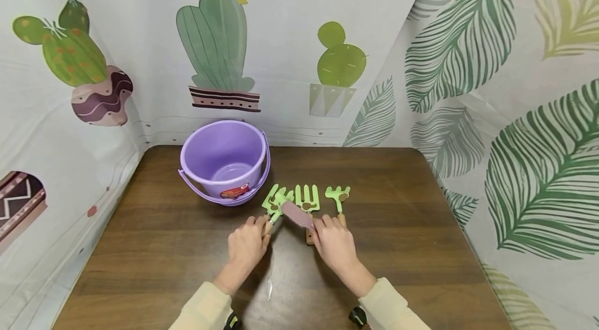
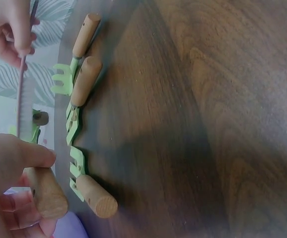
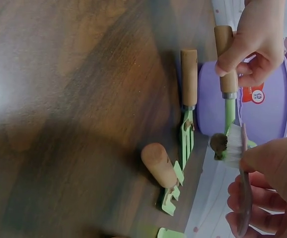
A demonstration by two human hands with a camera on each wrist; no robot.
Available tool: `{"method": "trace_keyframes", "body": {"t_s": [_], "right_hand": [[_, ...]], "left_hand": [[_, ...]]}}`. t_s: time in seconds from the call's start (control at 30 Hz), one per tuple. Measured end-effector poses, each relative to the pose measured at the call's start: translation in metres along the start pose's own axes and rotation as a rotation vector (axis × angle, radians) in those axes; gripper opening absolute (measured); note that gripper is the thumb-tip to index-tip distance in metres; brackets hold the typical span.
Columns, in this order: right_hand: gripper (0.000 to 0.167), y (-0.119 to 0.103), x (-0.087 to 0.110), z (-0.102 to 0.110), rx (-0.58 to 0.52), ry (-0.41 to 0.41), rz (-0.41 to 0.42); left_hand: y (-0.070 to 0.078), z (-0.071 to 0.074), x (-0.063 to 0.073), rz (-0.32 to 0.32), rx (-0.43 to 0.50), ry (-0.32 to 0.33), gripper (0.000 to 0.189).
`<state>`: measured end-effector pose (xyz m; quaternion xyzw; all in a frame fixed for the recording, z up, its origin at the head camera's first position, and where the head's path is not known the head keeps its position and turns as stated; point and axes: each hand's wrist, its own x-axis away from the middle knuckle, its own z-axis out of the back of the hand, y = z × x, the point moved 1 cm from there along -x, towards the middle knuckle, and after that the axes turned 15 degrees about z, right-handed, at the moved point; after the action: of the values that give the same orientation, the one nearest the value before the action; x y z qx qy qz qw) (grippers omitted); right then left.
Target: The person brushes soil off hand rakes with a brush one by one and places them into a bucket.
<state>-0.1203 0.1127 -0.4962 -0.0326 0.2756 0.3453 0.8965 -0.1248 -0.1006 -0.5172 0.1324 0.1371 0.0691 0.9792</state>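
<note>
My left hand [image 1: 245,241] grips the wooden handle [image 2: 49,193] of a small green garden hand tool [image 3: 230,111], held above the table. A brown, dirt-like lump [image 3: 218,144] is on its green head, which the brush partly hides. My right hand [image 1: 336,244] holds a brush [image 1: 297,214] with a pinkish back and white bristles [image 3: 234,146]. In the right wrist view those bristles meet the lump. Behind and below lie a green garden fork [image 1: 306,196], a small rake [image 1: 338,195] and another pronged tool [image 1: 270,199], all wooden-handled and bearing brown patches.
A purple bucket [image 1: 220,148] with a red label stands at the table's back left, its handle lowered towards the front. The brown wooden table [image 1: 402,247] meets a printed cloth backdrop [image 1: 285,60] behind. A thin, shiny clear strip [image 1: 270,288] lies near the front.
</note>
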Motion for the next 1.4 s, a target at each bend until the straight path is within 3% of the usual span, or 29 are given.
{"method": "trace_keyframes", "body": {"t_s": [0.7, 1.03, 1.4], "right_hand": [[0.024, 0.004, 0.031, 0.002, -0.049, 0.003, -0.030], [0.022, -0.001, 0.015, 0.001, -0.054, 0.058, 0.010], [0.027, -0.004, 0.010, -0.006, 0.013, 0.027, 0.013]], "left_hand": [[-0.013, 0.003, -0.002, 0.022, 0.017, 0.002, 0.034], [-0.006, -0.002, 0.003, -0.009, 0.023, 0.006, 0.037], [-0.002, 0.001, 0.005, -0.014, 0.018, 0.024, 0.041]]}}
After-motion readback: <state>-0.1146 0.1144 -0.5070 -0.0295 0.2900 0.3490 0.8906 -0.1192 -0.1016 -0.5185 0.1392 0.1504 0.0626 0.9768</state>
